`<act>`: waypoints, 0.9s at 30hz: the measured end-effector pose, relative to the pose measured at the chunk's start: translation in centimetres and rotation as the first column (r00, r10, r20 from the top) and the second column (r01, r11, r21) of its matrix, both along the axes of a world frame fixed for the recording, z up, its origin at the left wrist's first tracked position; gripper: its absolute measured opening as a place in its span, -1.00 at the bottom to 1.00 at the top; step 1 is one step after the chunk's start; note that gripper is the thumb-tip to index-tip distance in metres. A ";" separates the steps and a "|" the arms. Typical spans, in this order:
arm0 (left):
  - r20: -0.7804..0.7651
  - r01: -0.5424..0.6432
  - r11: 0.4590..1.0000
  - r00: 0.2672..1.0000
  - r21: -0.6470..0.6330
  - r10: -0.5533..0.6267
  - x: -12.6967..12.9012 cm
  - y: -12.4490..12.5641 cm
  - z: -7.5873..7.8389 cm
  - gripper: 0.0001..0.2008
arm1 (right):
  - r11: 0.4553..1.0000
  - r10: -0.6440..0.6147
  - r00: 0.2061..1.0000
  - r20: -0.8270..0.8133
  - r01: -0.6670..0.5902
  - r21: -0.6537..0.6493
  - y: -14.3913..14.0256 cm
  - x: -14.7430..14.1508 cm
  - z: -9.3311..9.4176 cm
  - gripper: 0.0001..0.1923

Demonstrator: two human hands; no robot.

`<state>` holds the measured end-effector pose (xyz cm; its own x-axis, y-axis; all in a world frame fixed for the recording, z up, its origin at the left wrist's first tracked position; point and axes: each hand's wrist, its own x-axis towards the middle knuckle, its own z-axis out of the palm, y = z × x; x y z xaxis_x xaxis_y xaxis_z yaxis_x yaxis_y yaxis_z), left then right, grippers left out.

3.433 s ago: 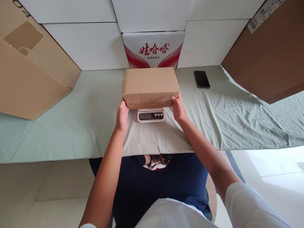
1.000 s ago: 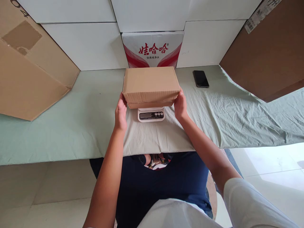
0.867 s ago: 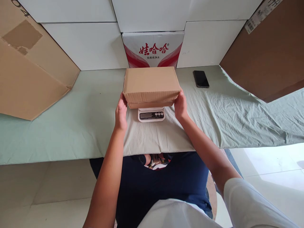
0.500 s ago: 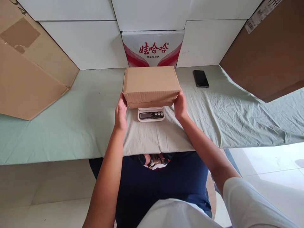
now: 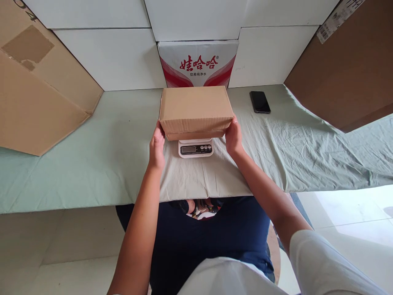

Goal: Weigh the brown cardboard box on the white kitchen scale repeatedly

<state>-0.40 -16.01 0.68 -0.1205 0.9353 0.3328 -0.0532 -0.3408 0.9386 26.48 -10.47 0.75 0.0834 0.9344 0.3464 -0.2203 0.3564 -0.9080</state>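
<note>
Cardboard box (image 5: 195, 107): a closed brown carton, level, over the middle of the desk and directly above the scale, hiding most of the weighing platform. Whether its underside rests on the platform or sits just clear of it cannot be told from this angle.

Left hand (image 5: 156, 146): pressed flat against the box's left end at the near lower corner, fingers pointing up along the side, thumb towards the person. It grips the box from that side.

Right hand (image 5: 233, 136): mirrored on the box's right end at the near lower corner, fingertips reaching the top edge. Together the two hands clamp the box between them.

Scale (image 5: 195, 148): a small white digital kitchen scale, with only its front strip showing below the box: a dark display on the left and a row of round buttons on the right. The reading is too small to make out.

Desk (image 5: 92, 164): covered by a pale green, wrinkled cloth that hangs over the near edge.

Phone (image 5: 260, 101): black, face up, lying on the cloth well to the right of the box.

Printed carton (image 5: 198, 63): white with red characters, standing just behind the box against white panels.

Large cardboard sheets: one (image 5: 39, 90) leans in at far left, another (image 5: 350, 69) at far right.
</note>
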 end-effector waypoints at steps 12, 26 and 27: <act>-0.022 0.018 0.999 1.000 0.046 -0.017 0.4 -0.3 0.3 -0.08 | 1.000 -0.010 1.000 0.024 0.010 -0.009 -1.5 -0.9 1.4 -0.37; -0.100 0.056 0.992 0.994 0.115 -0.044 0.1 3.3 2.7 -0.28 | 0.998 0.011 0.999 0.031 -0.013 0.069 1.8 -2.1 3.6 -0.38; -0.100 0.052 0.993 0.994 0.104 -0.042 0.0 4.5 3.1 -0.30 | 0.995 0.000 0.999 0.037 -0.004 0.100 3.0 -2.2 3.9 -0.34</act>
<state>-0.43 -11.48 3.80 -0.0395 0.8978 0.4386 0.0185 -0.4382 0.8987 24.27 -7.45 4.69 0.0670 0.8948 0.4413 -0.1886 0.4457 -0.8751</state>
